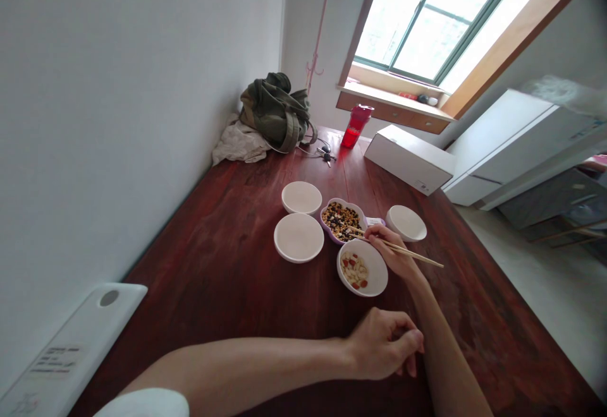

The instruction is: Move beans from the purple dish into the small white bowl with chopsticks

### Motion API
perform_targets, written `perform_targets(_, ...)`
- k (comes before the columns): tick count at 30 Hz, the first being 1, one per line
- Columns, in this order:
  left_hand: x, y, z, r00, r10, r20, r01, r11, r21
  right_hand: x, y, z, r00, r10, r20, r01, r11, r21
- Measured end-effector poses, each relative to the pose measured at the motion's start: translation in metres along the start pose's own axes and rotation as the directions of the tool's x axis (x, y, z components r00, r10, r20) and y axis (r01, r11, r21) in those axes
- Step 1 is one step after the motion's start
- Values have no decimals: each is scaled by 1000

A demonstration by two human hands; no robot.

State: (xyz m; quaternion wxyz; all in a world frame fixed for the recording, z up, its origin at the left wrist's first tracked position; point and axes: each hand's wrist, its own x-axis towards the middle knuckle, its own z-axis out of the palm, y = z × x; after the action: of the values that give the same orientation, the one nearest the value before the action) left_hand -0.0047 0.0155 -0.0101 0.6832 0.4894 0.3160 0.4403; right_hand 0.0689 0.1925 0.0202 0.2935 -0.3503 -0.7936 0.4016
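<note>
My right hand (391, 249) grips a pair of wooden chopsticks (417, 255), whose tips reach into a purple-rimmed, flower-shaped dish (324, 224). Mixed yellow and black beans or grains (342, 220) fill that dish, with some pale bits among them. Just below the right hand stands a white bowl (377, 271) holding pale flat pieces and several red ones (355, 269). My left hand (386, 344) rests on the table near the right forearm, its fingers curled in and nothing visible in them.
Two white bowls (298, 238) (301, 198) stand left of the dish, another white bowl (406, 223) to its right. Farther back are a dark green bag (272, 110), keys (327, 157), a red bottle (356, 126) and a white box (410, 158). A white panel (76, 347) leans at left.
</note>
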Motion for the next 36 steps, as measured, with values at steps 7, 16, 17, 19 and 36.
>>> perform_targets(7,0,-1,0,1000,-6,2,6,1000,-5,4,-2,6,999,-42,7,42,996,-79)
perform_targets(16,1,-4,0,1000,13,-7,-13,1000,-4,5,1,11,994,3,-110,-5,1000,-15)
perform_targets(17,1,-4,0,1000,16,-7,-16,1000,-4,5,3,11,993,3,-121,-2,1000,7)
perform_targets(19,1,-4,0,1000,21,-5,-21,1000,-9,6,6,11,989,3,-145,3,999,45)
perform_targets(36,2,2,0,1000,-10,-5,9,1000,-21,-11,2,-5,993,96,-74,-7,652,759)
